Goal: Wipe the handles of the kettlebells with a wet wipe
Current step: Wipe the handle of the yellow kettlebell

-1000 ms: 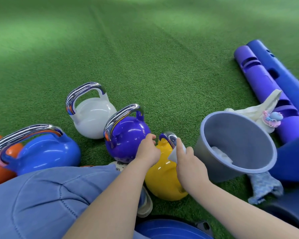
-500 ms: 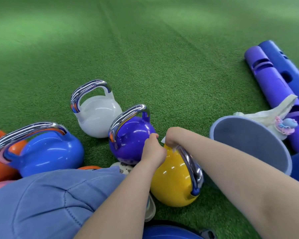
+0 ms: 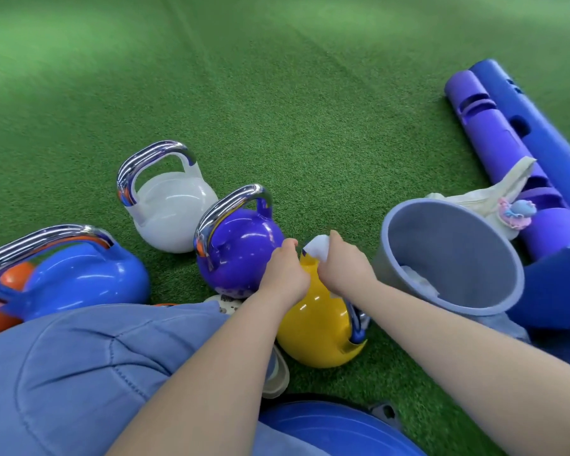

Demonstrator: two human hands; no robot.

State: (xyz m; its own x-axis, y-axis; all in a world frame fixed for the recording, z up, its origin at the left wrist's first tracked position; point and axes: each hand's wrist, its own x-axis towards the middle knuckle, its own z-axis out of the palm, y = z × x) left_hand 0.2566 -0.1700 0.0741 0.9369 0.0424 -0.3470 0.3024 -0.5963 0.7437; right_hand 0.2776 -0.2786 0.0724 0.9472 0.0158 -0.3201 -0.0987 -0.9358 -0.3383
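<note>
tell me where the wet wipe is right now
In the head view, the wet wipe sits low centre, bunched in the right hand over the yellow kettlebell, just left of the grey bucket.

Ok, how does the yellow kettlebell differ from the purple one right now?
The yellow kettlebell lies tipped over, its handle toward the grey bucket; the purple kettlebell stands upright, handle on top. The left hand and the right hand, which grips a white wipe, are on the yellow one; the purple handle is untouched. Both are glossy with chrome handles, on green turf.
</note>
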